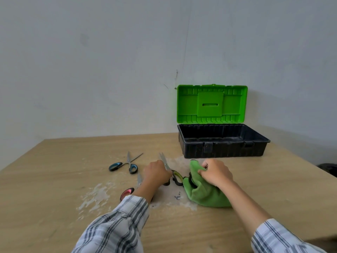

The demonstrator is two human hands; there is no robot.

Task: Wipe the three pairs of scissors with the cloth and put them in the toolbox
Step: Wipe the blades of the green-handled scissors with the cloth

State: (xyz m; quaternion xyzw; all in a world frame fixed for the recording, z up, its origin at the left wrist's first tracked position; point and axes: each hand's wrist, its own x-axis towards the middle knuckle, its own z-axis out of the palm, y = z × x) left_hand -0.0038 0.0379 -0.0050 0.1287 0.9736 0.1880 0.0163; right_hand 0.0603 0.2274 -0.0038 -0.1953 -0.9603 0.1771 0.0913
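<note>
My left hand (156, 173) grips the scissors with yellow-green and black handles (177, 177) at the pivot, blades pointing away from me. My right hand (215, 172) pinches the green cloth (204, 195), which lies bunched on the table just right of those handles. Blue-handled scissors (125, 164) lie spread open to the left. Red-handled scissors (127, 192) lie under my left wrist, mostly hidden. The toolbox (223, 151), black with a green lid, stands open at the back right and looks bare inside.
The wooden table (54, 189) has pale scuffed patches around the scissors. The toolbox lid leans against the white wall. A dark object (328, 168) sits beyond the table's right edge.
</note>
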